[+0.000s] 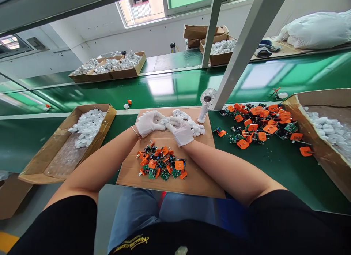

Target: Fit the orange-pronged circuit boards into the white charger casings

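A small rounded white plastic piece lay between the fingertips of both hands, just above the centre of the frame. The white-gloved left hand had its fingers curled partway and pinched the piece from its left side. The white-gloved right hand, thumb and fingers bent nearly together, gripped it from the right; how much of the piece each glove covered could not be told. Just behind the right hand sat a heap of similar white plastic pieces, on a flat brown cardboard sheet. Nearer the frame's lower centre, on the same sheet, was a pile of orange plastic plates with green circuit boards. A clear plastic handheld fan stood right of the heap.
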`<state>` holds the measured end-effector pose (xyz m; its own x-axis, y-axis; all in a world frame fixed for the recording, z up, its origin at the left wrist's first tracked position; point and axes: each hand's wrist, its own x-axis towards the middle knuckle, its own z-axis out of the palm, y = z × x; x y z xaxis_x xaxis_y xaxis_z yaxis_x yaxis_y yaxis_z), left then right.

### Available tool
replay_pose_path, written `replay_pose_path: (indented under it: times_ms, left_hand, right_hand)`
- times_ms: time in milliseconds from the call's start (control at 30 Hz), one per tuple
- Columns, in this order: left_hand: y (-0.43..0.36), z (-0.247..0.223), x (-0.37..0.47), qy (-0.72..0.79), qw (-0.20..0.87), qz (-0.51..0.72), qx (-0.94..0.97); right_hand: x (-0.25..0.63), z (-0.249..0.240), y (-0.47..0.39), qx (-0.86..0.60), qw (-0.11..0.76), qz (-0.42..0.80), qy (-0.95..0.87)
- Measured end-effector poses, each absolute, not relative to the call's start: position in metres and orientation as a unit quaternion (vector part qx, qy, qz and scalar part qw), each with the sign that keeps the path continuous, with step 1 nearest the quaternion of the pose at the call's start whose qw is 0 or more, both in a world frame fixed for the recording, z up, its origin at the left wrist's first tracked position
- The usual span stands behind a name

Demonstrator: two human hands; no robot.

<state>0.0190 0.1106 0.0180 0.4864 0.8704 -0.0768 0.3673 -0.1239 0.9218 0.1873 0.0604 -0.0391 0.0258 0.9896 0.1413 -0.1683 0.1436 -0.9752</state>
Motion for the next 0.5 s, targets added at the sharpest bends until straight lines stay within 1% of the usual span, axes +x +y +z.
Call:
replay_pose_path:
  times_ms: [67,100,200,267,367,433,500]
  left_hand:
    - [0.107,0.02,0.015,0.415,0.547,0.263,0.677]
    - [0.105,0.02,0.014,0.409,0.557,0.265,0.673]
    - [0.104,0.019,0.012,0.411,0.537,0.264,0.688]
    - [0.106,0.017,0.015,0.426,0.502,0.267,0.703]
    - [0.113,0.014,0.027,0.467,0.423,0.257,0.733]
    - [0.118,0.013,0.039,0.498,0.362,0.213,0.759]
    - [0.121,0.013,0.05,0.523,0.295,0.139,0.787]
  right_hand:
    - [0.186,-0.04,0.06,-0.385,0.586,0.52,-0.488]
    - [0.185,-0.04,0.06,-0.378,0.589,0.525,-0.484]
    - [0.182,-0.043,0.059,-0.388,0.604,0.529,-0.452]
    - [0.182,-0.046,0.059,-0.412,0.62,0.501,-0.441]
    - [0.182,-0.048,0.061,-0.449,0.644,0.431,-0.446]
    - [0.183,-0.048,0.061,-0.456,0.648,0.397,-0.463]
    - [0.182,-0.048,0.06,-0.445,0.642,0.39,-0.488]
